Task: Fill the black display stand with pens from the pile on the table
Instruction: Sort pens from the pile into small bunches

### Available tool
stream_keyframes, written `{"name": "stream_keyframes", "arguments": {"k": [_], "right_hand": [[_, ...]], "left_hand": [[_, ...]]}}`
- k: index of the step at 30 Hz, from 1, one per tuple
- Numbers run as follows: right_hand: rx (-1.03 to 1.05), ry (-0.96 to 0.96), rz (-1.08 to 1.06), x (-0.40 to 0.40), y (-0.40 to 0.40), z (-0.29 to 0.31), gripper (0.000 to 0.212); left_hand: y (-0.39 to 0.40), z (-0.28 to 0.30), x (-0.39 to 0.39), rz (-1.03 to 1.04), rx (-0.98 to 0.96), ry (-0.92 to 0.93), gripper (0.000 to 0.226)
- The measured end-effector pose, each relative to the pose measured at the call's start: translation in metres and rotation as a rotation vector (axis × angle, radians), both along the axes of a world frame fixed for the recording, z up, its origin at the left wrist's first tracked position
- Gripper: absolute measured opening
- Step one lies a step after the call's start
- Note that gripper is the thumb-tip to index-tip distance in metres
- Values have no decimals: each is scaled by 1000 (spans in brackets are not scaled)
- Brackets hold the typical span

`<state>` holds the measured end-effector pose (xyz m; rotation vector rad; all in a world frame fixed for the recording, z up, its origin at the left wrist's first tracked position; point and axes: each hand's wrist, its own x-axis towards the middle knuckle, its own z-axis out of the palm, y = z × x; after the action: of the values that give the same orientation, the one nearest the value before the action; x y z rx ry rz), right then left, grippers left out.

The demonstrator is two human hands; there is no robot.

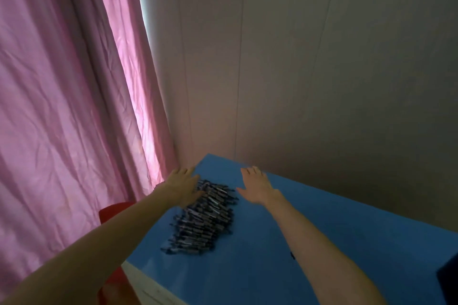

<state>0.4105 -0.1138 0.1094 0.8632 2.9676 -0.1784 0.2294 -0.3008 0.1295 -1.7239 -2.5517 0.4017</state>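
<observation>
Right now the pile of pens (204, 218) lies on the blue table (260, 267), a dense heap of dark barrels with pale bands, stretched from between the two hands back toward the near-left edge of the tabletop. At its far end the left hand (183, 187) is flat and palm down, fingers straight and relaxed, its inner edge over or touching the outermost pens — the picture is too blurred to tell which. Just to the right of the pile, with a narrow strip of blue between them, the right hand (255, 187) is likewise spread, palm down, fingers extended toward the far edge of the table and thumb pointing back at the pens; neither hand holds anything. Both bare forearms run from the bottom of the frame up to the hands. Well to the right of the right forearm, at the frame's edge, a dark object (449, 280) shows only as a corner — whether it is the stand cannot be told. Left of the left arm something red (114, 210) sits below table level, and beyond it hangs a pink curtain (62, 106). Past the fingertips rises a plain pale wall (322, 69).
</observation>
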Motion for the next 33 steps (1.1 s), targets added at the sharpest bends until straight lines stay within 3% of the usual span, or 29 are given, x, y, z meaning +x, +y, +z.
{"name": "stream_keyframes", "arguments": {"k": [9, 15, 23, 33], "right_hand": [[-352, 53, -19, -106, 62, -76, 63], [-494, 39, -82, -143, 87, -119, 47], [-444, -57, -20, -162, 99, -153, 38], [-476, -102, -71, -166, 104, -149, 33]], "left_hand": [[82, -25, -103, -25, -166, -121, 69], [119, -64, -127, -14, -238, -194, 61], [148, -102, -157, -17, -278, -280, 61], [177, -128, -180, -45, -257, -383, 54]]}}
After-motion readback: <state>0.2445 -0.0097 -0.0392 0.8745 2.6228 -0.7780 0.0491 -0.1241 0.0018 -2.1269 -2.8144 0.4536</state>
